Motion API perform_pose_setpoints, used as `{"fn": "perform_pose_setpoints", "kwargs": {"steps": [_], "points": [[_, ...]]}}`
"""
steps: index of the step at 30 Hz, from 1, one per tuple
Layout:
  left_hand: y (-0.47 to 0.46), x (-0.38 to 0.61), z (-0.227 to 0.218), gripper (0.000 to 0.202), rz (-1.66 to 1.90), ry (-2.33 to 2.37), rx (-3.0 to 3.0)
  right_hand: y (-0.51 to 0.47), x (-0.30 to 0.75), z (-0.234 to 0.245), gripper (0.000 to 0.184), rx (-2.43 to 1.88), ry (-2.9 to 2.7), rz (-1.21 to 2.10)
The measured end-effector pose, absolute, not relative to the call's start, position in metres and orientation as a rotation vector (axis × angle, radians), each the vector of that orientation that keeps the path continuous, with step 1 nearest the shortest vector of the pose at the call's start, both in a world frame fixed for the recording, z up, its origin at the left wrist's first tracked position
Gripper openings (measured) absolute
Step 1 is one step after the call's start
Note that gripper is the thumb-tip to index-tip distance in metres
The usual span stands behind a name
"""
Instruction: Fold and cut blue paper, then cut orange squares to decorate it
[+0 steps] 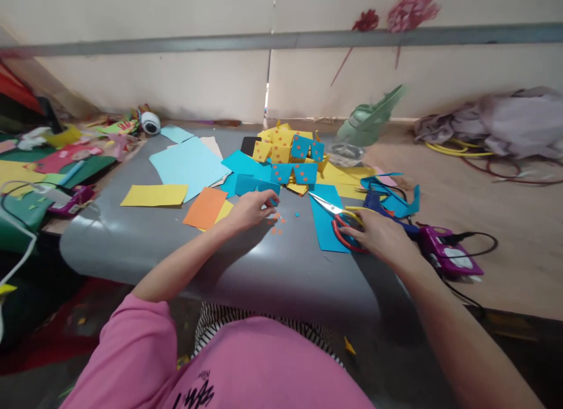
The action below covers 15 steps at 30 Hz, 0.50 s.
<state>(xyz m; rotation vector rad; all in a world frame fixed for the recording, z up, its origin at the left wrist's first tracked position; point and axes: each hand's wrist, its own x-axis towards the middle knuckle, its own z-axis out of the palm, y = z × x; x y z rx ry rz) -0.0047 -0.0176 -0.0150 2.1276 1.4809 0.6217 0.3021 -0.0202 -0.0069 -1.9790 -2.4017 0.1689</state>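
Observation:
My left hand rests on the grey table, fingers curled and pinched at tiny orange paper bits beside a small blue piece. My right hand lies over the red handles of a pair of scissors, whose blades point left across a blue paper sheet. Whether the fingers grip the handles is unclear. Behind both hands stands a pile of blue and yellow folded paper shapes dotted with orange squares.
Light blue, yellow and orange sheets lie at left. A purple glue gun with cord sits right of my right hand, another at far left. A green bottle, cloth and paper scraps lie around.

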Motion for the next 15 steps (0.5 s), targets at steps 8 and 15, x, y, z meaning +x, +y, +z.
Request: {"fn": "perform_pose_setpoints", "kwargs": {"steps": [8, 15], "points": [[-0.029, -0.017, -0.012, 0.012, 0.757, 1.454, 2.080, -0.035, 0.292, 0.003, 0.034, -1.751, -2.420, -0.110], [-0.001, -0.067, -0.008, 0.024, 0.947, 1.740, 1.986, -0.021, 0.237, 0.007, 0.039, -1.524, -2.558, 0.384]]}}
